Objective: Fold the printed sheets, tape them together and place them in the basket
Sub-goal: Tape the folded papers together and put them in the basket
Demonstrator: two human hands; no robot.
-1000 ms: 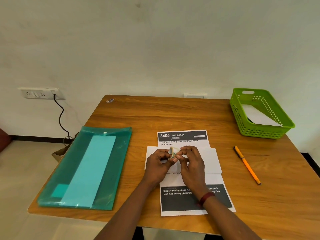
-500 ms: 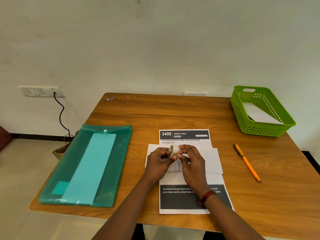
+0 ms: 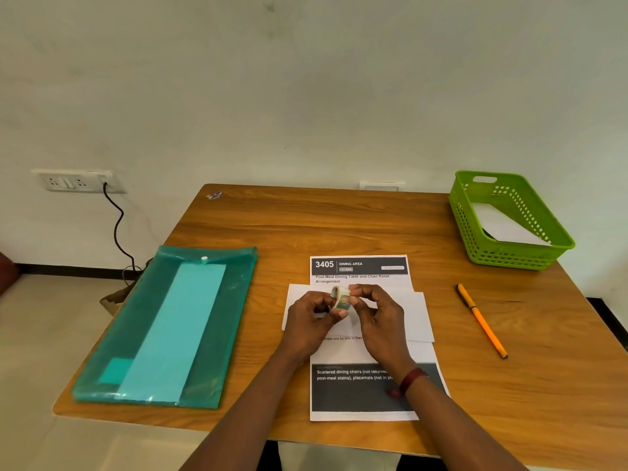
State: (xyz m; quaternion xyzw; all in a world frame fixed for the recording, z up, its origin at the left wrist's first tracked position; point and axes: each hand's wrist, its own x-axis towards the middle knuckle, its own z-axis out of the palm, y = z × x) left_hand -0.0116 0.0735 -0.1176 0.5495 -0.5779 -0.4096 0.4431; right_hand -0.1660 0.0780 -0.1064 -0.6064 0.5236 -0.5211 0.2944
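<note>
A printed sheet (image 3: 360,392) headed "3405 DINING AREA" lies flat near the table's front edge. Across its middle lies a folded white sheet (image 3: 413,314). Just above them my left hand (image 3: 311,321) grips a small roll of clear tape (image 3: 341,297). My right hand (image 3: 379,316) pinches the roll's right side with thumb and fingertips. A green plastic basket (image 3: 516,256) stands at the table's back right with a white sheet inside it.
A teal translucent document folder (image 3: 170,328) lies on the left of the wooden table (image 3: 323,226). An orange pen (image 3: 482,321) lies right of the sheets. A wall socket (image 3: 78,181) with a black cable is at the left.
Both hands stay at the tape roll over the sheets; the fingers have shifted slightly on the roll. The sheets, pen and basket have not moved.
</note>
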